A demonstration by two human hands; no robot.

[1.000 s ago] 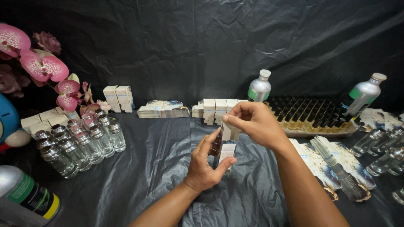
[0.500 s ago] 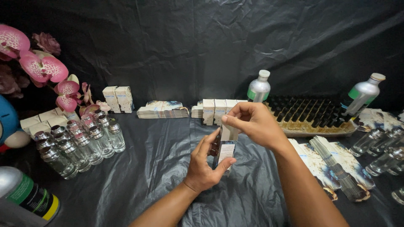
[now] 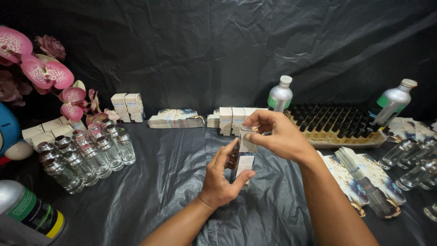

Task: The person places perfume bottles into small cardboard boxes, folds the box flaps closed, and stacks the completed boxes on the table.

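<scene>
Box: small upright white cardboard carton with a dark printed panel (image 3: pixel 244 159), held over the wrinkled black plastic table sheet (image 3: pixel 168 182), in front of the row of matching cartons.
Left hand: left hand (image 3: pixel 221 177) wrapped around the carton's lower half, thumb on its front face and fingers behind it.
Right hand: right hand (image 3: pixel 277 136) sits on top of the carton, fingertips pinched at its upper flap.
Behind the carton: row of white cartons standing upright (image 3: pixel 230 119), a flat stack of printed card blanks (image 3: pixel 175 118) to their left, and a further pair of white cartons (image 3: pixel 127 107) beyond that.
Left of the carton: cluster of clear glass bottles with silver spray tops (image 3: pixel 84 155), near pink artificial orchid flowers (image 3: pixel 48 75).
Right of the carton: tray of black caps (image 3: pixel 337 125), two silver bottles with green labels (image 3: pixel 279 94) at its ends, fanned stacks of printed card blanks (image 3: pixel 364 177), and more clear glass bottles (image 3: pixel 412 159) lying at the far edge.
</scene>
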